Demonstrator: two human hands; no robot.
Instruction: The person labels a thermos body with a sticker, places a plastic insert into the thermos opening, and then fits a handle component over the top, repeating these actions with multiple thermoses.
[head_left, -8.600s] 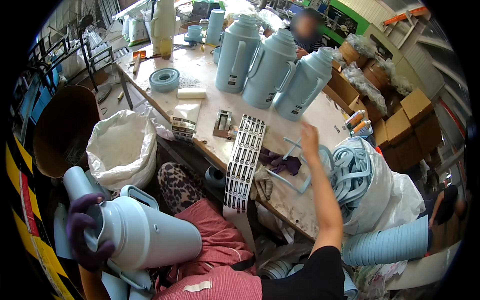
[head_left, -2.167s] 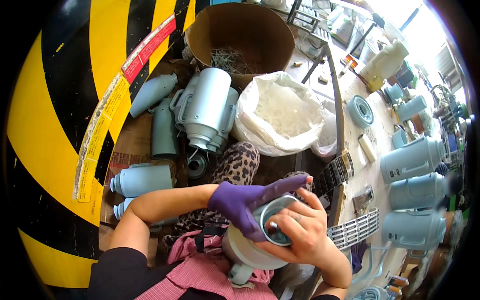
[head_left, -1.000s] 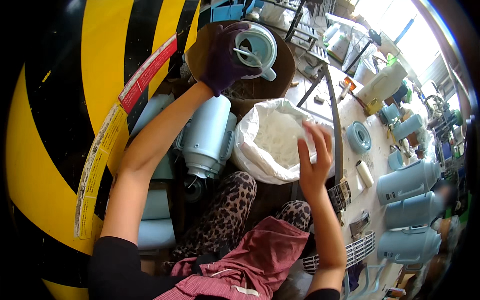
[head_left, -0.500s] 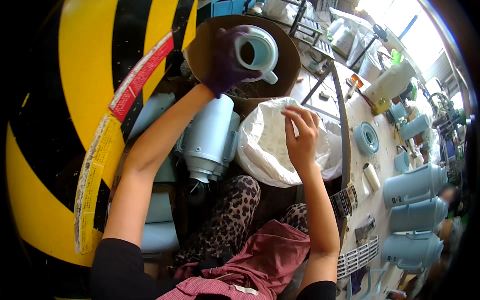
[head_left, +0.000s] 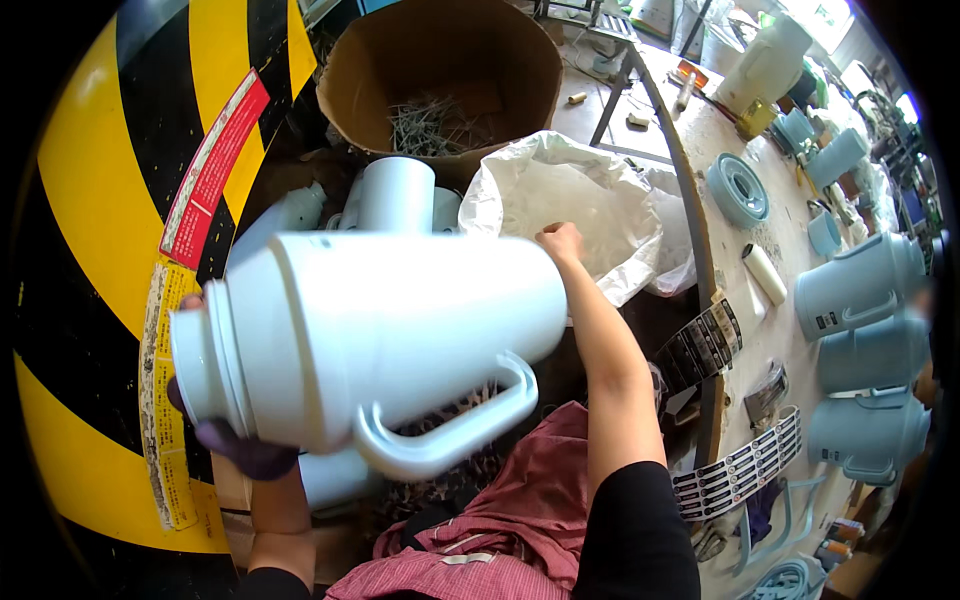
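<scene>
My left hand (head_left: 245, 445), in a purple glove, grips the ringed neck of a light blue plastic jug body (head_left: 420, 320). The jug lies sideways in front of me, its neck to the left, base to the right and handle toward me. Beyond its base, over the near side of a white plastic bag (head_left: 590, 210), is my bare right hand (head_left: 562, 240). Its fingers are curled closed; whatever they hold, if anything, is hidden. Behind the held jug stands another light blue jug body (head_left: 398, 195), partly covered by it.
A round cardboard bin (head_left: 350, 90) holding thin metal rods (head_left: 435, 125) stands at the far side. Yellow-and-black striped machinery (head_left: 90, 250) borders the left. On the right workbench (head_left: 740, 330) are finished jugs (head_left: 860, 290), a ringed blue part (head_left: 738, 190), a white roll (head_left: 765, 275) and label strips (head_left: 740, 470).
My left hand has brought the jug body from above the cardboard bin toward me and turned it sideways. My right hand's fingers have gone from spread to curled by the bag.
</scene>
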